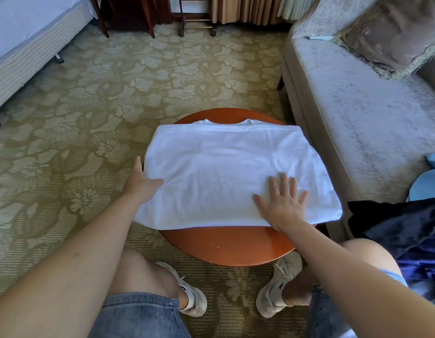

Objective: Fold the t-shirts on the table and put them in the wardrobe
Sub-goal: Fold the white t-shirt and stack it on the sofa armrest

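A white t-shirt [226, 172], folded into a wide rectangle with its collar at the far side, lies on a small round orange-brown table [226, 245]. Its side edges overhang the tabletop. My left hand [140, 184] holds the shirt's left edge: the thumb lies on top of the fabric, one finger runs along the edge, and the other fingers are hidden under the cloth. My right hand [282, 203] rests flat on the shirt near its front right part, fingers straight and spread.
A grey sofa [358, 113] with a brown cushion [392, 32] stands right of the table; dark blue clothing [406, 230] and a light blue item [426, 186] lie on its near end. A bed [23, 45] is at far left. Patterned carpet surrounds the table.
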`<action>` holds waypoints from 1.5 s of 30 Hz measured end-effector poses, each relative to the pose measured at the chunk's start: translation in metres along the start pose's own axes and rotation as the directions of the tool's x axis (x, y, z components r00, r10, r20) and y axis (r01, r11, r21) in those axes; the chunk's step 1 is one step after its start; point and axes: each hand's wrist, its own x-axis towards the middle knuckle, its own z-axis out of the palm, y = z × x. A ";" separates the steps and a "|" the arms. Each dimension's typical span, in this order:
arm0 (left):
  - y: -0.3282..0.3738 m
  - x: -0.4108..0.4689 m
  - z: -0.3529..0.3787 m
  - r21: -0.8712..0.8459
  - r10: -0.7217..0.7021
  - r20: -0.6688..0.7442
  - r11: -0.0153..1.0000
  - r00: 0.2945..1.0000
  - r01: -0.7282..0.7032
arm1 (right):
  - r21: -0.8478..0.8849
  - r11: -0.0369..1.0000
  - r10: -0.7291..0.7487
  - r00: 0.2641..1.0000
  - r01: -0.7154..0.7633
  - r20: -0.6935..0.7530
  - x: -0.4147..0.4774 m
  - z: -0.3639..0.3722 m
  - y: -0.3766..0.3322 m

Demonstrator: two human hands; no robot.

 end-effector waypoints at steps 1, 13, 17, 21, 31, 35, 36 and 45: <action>-0.001 0.002 -0.002 -0.007 0.030 0.016 1.000 0.999 -0.030 | -0.004 1.000 0.004 1.000 -0.004 -0.028 0.001 -0.001 -0.001; -0.017 0.024 -0.010 0.026 0.148 0.068 0.988 0.987 -0.150 | -0.059 0.989 -0.132 0.991 0.133 0.016 0.036 -0.006 -0.037; -0.023 0.032 -0.021 -0.113 0.095 0.083 0.990 0.992 -0.085 | -0.078 0.987 -0.138 0.990 0.139 0.011 0.039 -0.004 -0.049; -0.019 0.031 -0.041 -0.276 0.060 0.150 0.961 0.987 -0.017 | -0.076 0.989 -0.127 0.991 0.129 0.029 0.039 -0.004 -0.066; 0.035 0.011 -0.087 -0.526 0.162 0.173 0.849 0.971 -0.048 | 0.074 0.976 -0.214 0.969 0.206 0.123 0.030 -0.021 -0.112; 0.076 -0.006 -0.065 -0.513 0.273 0.248 0.851 0.929 -0.114 | 0.427 0.898 -0.062 0.993 0.101 -0.105 0.027 -0.039 -0.077; 0.087 -0.011 -0.056 -0.487 0.294 0.267 0.863 0.918 -0.134 | 0.544 0.836 -0.001 0.992 0.072 -0.129 0.025 -0.043 -0.064; 0.162 -0.060 0.051 -0.025 0.152 0.499 0.987 0.853 -0.161 | 0.933 0.329 0.165 0.982 -0.145 0.094 0.018 -0.043 0.027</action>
